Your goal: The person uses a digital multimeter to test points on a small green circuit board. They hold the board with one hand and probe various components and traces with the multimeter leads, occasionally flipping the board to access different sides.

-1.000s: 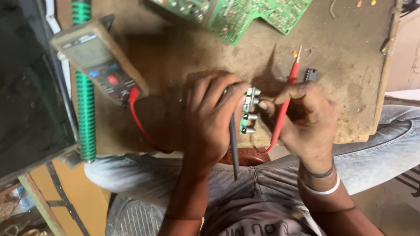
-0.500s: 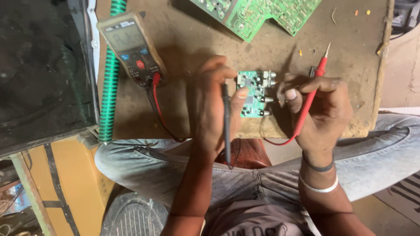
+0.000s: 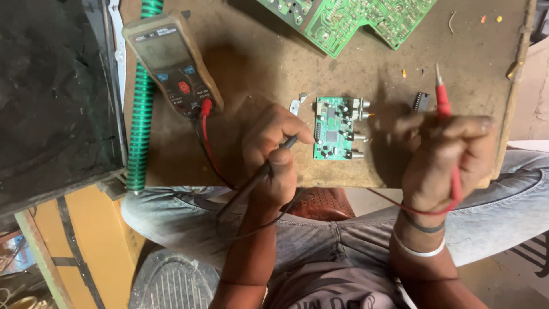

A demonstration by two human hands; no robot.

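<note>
Left hand [image 3: 274, 151] grips black probe [image 3: 269, 166]; right hand [image 3: 440, 154] raised, pinching red probe [image 3: 443, 103]. Small green circuit board [image 3: 331, 129] flat on bench [image 3: 257, 68].

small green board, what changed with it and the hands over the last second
Both hands let go of the small board, which now lies bare on the bench. The right hand drew back with the red probe. The left hand still grips the black probe; the meter stays put.

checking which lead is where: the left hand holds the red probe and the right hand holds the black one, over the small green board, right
Not quite: the colours are swapped. In the head view the left hand holds the black probe and the right hand holds the red probe, either side of the small green circuit board.
</note>
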